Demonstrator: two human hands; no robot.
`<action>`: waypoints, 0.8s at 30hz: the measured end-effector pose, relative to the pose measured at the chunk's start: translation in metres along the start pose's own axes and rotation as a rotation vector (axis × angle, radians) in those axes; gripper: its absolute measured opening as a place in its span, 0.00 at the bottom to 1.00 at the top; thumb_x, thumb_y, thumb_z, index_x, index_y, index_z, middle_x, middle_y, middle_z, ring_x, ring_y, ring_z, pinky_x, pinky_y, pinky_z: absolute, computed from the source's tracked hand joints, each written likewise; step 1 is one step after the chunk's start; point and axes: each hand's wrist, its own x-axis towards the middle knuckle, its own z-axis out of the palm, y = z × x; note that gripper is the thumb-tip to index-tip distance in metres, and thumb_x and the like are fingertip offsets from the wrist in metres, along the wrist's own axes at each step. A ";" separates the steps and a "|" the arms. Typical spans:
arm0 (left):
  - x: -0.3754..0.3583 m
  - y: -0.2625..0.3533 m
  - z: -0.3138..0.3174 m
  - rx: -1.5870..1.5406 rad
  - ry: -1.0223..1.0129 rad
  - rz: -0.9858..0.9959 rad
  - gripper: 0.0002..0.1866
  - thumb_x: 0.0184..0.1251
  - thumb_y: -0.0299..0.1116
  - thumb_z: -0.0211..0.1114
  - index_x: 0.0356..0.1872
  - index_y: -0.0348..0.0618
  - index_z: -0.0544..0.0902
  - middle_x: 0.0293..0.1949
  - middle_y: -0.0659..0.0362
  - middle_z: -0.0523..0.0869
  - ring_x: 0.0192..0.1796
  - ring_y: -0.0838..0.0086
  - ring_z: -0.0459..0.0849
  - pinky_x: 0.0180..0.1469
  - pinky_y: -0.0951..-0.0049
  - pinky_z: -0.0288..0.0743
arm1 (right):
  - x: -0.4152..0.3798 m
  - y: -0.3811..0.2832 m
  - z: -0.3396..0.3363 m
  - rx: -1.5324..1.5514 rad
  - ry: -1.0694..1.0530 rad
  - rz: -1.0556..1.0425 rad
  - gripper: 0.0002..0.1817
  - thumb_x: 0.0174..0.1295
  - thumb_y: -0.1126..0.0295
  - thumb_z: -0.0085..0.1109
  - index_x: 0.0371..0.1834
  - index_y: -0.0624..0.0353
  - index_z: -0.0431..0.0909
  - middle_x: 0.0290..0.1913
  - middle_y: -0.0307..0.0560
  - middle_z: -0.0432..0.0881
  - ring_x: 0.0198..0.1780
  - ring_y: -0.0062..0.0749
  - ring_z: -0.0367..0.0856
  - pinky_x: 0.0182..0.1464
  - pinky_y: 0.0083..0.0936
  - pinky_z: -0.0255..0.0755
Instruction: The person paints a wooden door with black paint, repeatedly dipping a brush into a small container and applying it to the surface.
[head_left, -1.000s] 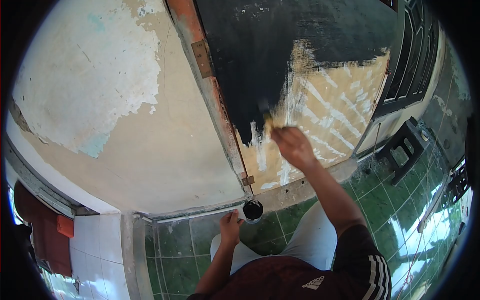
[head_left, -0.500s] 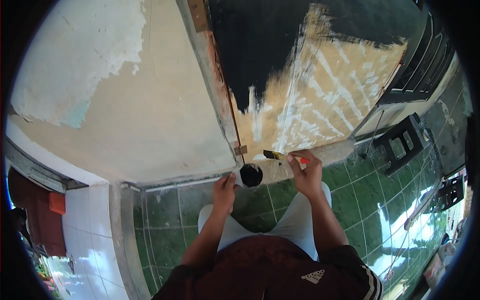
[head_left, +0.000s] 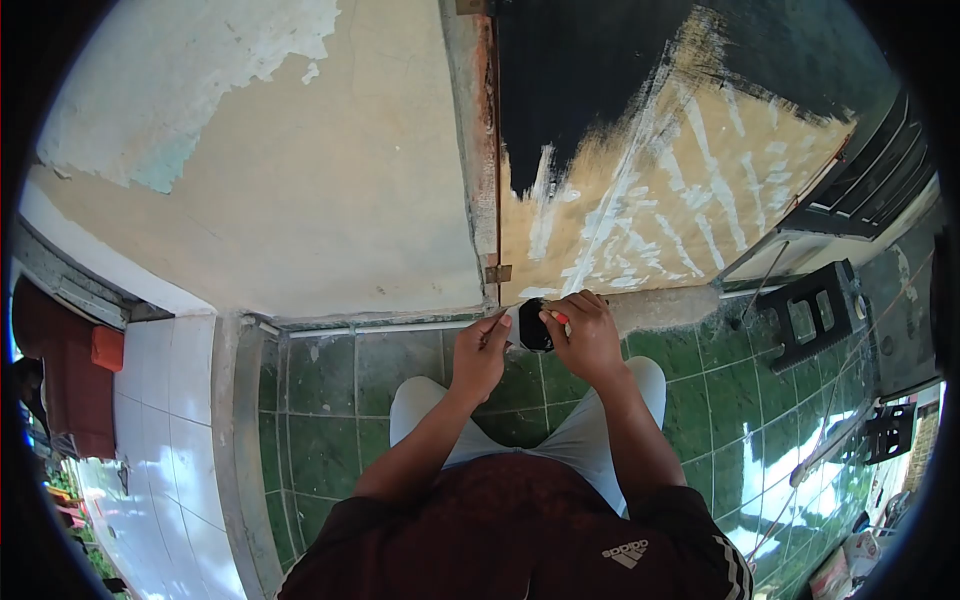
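Note:
My left hand (head_left: 482, 352) is closed on the rim of a small pale cup of black paint (head_left: 534, 328), held in front of my knees. In my right hand (head_left: 586, 335) is a paintbrush (head_left: 561, 318), gripped by its handle with a red tip. The brush's bristles are down at the cup's mouth, hidden by my hand and the dark paint. Beyond the cup stands a door (head_left: 640, 215), black on its upper part and tan with white streaks below.
A hinge (head_left: 498, 273) joins the door to its worn frame. To the left is a cream wall (head_left: 340, 200) with peeling paint. A black plastic stool (head_left: 812, 315) stands at the right on green tiles (head_left: 690, 410). An orange-red block (head_left: 107, 348) sits far left.
My right hand has brought the paintbrush left and down to the cup, where it was held apart before. The view has shifted, so the door appears further right.

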 end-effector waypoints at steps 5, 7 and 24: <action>0.001 0.004 -0.001 0.019 -0.008 0.044 0.18 0.86 0.38 0.65 0.60 0.32 0.89 0.29 0.69 0.81 0.30 0.88 0.73 0.33 0.79 0.68 | -0.006 0.002 0.001 0.067 -0.100 0.053 0.04 0.62 0.74 0.74 0.36 0.62 0.88 0.35 0.51 0.88 0.42 0.52 0.85 0.50 0.45 0.78; 0.001 0.007 -0.001 0.032 0.003 0.043 0.18 0.86 0.37 0.64 0.60 0.32 0.89 0.28 0.69 0.81 0.30 0.88 0.73 0.33 0.79 0.68 | -0.005 -0.002 -0.002 0.065 -0.014 0.079 0.04 0.61 0.74 0.75 0.36 0.61 0.89 0.35 0.51 0.88 0.42 0.52 0.85 0.50 0.45 0.78; 0.003 0.008 0.006 -0.036 -0.036 0.020 0.17 0.87 0.37 0.64 0.58 0.31 0.89 0.33 0.66 0.85 0.35 0.86 0.79 0.40 0.79 0.76 | -0.014 0.002 0.000 0.002 -0.068 0.009 0.04 0.60 0.73 0.76 0.36 0.58 0.89 0.34 0.47 0.87 0.41 0.48 0.84 0.49 0.44 0.75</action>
